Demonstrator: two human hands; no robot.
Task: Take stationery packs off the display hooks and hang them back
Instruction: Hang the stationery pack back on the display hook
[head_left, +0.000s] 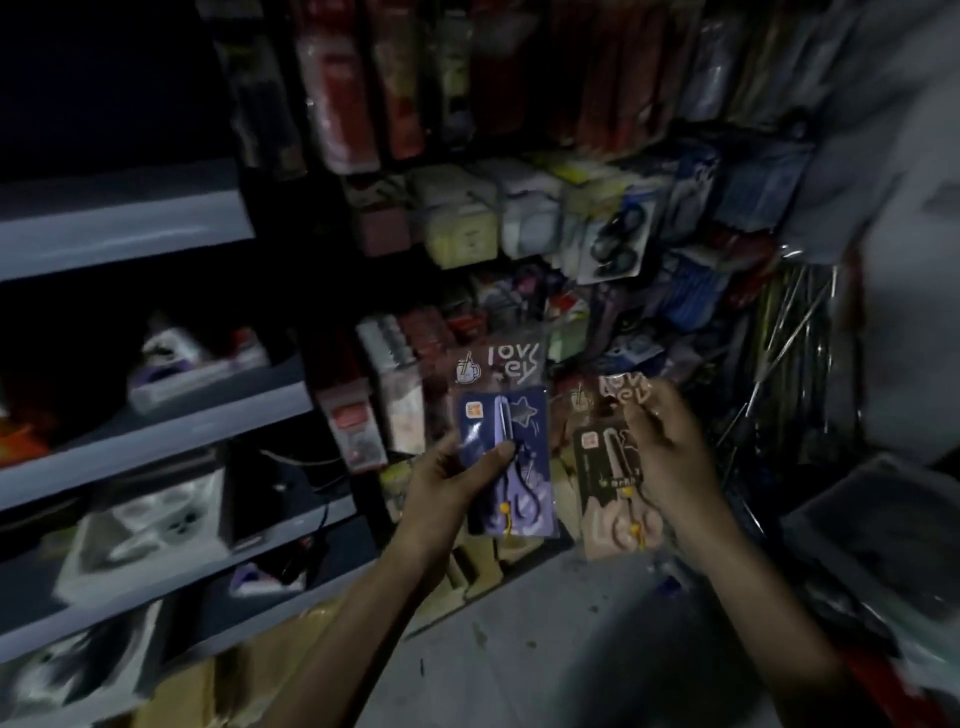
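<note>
Head, purple pack (530, 457), black pack (605, 467), perhaps scissors

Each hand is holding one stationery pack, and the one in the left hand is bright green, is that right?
Not quite: the head view shows a purple pack in the left hand, not a bright green one. The right hand holds the black and pink pack.

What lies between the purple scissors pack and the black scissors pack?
Head view: only a narrow gap; purple scissors pack and black scissors pack are apart, dim brown boxes showing behind.
</note>
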